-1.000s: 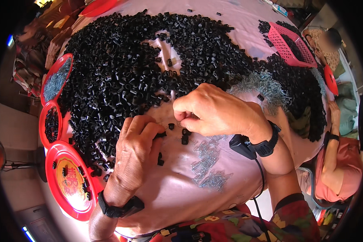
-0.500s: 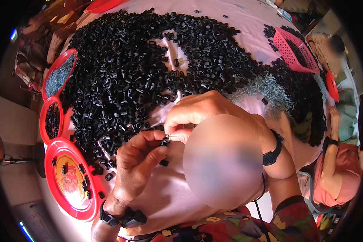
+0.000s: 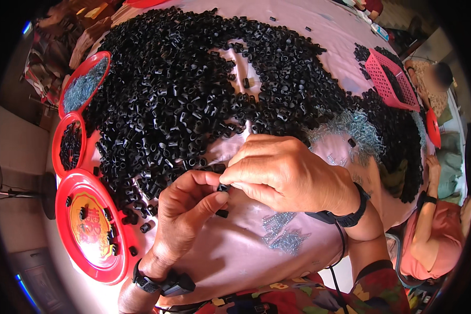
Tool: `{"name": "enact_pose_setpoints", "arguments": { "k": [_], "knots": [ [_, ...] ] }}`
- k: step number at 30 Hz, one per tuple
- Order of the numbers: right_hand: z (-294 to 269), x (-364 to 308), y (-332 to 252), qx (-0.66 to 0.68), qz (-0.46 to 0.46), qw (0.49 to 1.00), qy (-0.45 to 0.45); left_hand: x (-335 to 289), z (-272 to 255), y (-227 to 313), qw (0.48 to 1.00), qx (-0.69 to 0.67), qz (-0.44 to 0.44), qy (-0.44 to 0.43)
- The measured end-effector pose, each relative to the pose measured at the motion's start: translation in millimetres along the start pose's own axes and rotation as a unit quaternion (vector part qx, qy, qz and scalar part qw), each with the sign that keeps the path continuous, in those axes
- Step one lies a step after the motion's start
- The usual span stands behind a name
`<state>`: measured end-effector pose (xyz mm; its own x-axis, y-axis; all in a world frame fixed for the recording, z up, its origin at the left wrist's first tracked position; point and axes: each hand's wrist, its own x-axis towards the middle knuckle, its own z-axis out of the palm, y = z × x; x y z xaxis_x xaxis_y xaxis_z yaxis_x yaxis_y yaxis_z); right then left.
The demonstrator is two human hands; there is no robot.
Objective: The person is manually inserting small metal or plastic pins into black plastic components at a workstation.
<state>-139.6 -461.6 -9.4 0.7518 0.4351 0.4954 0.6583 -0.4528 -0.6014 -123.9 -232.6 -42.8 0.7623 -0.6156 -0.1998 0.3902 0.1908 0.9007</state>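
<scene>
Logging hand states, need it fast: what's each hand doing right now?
Left hand: closed, pinching a small black piece.
Right hand: closed in a pinch at that piece; what it holds cannot be told.

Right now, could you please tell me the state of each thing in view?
Left hand, pinched on black part
Right hand, at that part, grip unclear
Large plate, a few black pieces on it
Middle dish, holding dark bits
Top dish, holding bluish bits
Basket, holding black pieces
Black pile, loose, spread out
</scene>
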Motion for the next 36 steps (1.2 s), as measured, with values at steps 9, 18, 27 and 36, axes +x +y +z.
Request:
{"name": "enact_pose_setpoints", "arguments": {
  "k": [9,18,27,36],
  "knots": [
    [0.6,0.6,-7.6,-0.012,-0.009,1.000,0.020,1.5,1.7,-1.4,1.000,-0.017,-0.011,0.010],
    [-9.6,-7.4,8.7,-0.150,0.103,0.981,-0.072,2.2,-6.6,4.4,0.998,-0.056,-0.028,0.021],
    [-0.1,-9.5,14.4,-0.172,0.119,0.973,-0.101,0.8,-9.0,-4.0,0.999,-0.030,-0.007,-0.015],
    [1.9,4.2,-2.7,0.062,0.099,0.993,-0.009,1.7,-3.5,-4.2,0.998,-0.049,0.005,-0.030]
  ]
}}
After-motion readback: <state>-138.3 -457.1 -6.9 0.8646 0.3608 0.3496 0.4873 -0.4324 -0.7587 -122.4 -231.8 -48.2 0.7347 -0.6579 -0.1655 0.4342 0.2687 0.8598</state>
